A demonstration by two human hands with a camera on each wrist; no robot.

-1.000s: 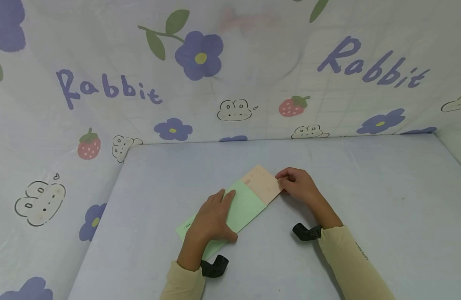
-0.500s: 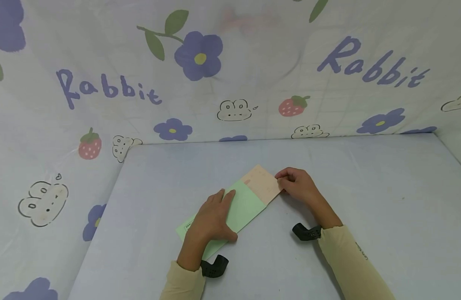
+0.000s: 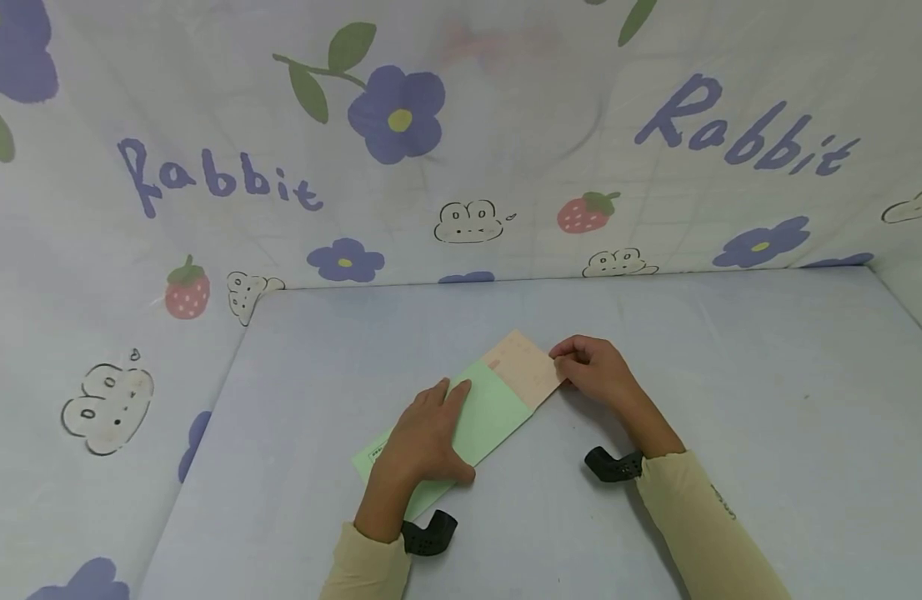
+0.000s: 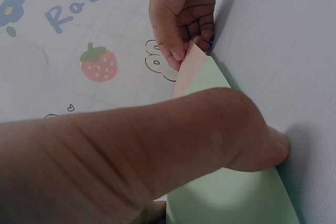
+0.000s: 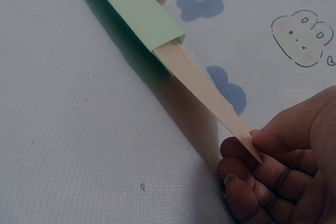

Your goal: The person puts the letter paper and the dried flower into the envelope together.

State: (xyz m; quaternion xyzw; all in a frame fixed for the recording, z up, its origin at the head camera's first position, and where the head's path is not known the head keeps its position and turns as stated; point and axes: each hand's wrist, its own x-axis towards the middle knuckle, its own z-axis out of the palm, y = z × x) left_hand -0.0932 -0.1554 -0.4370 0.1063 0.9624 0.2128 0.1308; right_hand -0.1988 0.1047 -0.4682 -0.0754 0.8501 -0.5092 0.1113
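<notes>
A light green paper sleeve [image 3: 491, 412] lies slanted on the table, its mouth facing up and right. Out of that mouth projects a peach-coloured card [image 3: 524, 367], its other part hidden inside. My left hand [image 3: 423, 433] spans the sleeve, thumb at the near long edge and fingers at the far one. At the card's outer corner, my right hand [image 3: 592, 367] pinches it between thumb and fingers. The right wrist view shows the sleeve's mouth [image 5: 170, 41] gaping slightly around the card [image 5: 210, 103]. In the left wrist view, the forearm and thumb cover part of the sleeve [image 4: 226, 198].
A pale table [image 3: 731, 350] carries the sleeve. Behind it and at the left rises a white curtain [image 3: 521, 108] printed with flowers, rabbits and strawberries. Each wrist wears a black camera mount, one at the left wrist [image 3: 431, 533] and one at the right [image 3: 613, 465].
Hands, sleeve and card hold the same position throughout. Only the curtain at the left has shifted, its printed rabbit and flowers drifting to the right.
</notes>
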